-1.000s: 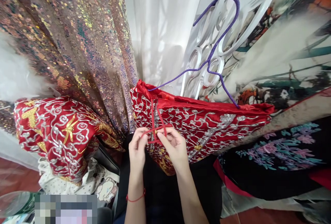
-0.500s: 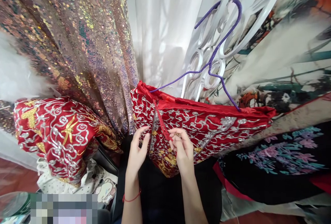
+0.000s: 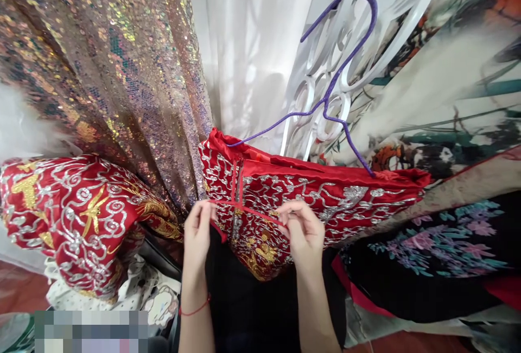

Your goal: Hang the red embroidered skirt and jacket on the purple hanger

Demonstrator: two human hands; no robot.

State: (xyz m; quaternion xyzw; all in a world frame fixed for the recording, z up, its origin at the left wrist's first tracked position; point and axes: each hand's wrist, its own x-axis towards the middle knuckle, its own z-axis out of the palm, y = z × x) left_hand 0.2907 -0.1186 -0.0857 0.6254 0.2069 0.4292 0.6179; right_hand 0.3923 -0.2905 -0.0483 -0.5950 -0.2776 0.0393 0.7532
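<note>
As the left hand (image 3: 198,231) and right hand (image 3: 303,231) each pinched one end of the red tie (image 3: 244,207), a soft, even pull seemed best for the red robe (image 3: 325,201).

Red garment (image 3: 309,195) with silver swirls and gold motifs; thin red ties (image 3: 244,207); purple hanger (image 3: 340,65); iridescent bronze sequin cloth (image 3: 101,70); white curtain (image 3: 244,43); black fabric (image 3: 439,255) with teal and pink flowers

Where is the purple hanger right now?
Upper right of the head view: the hanger hooks on the white rack, its arms inside the red garment.
</note>
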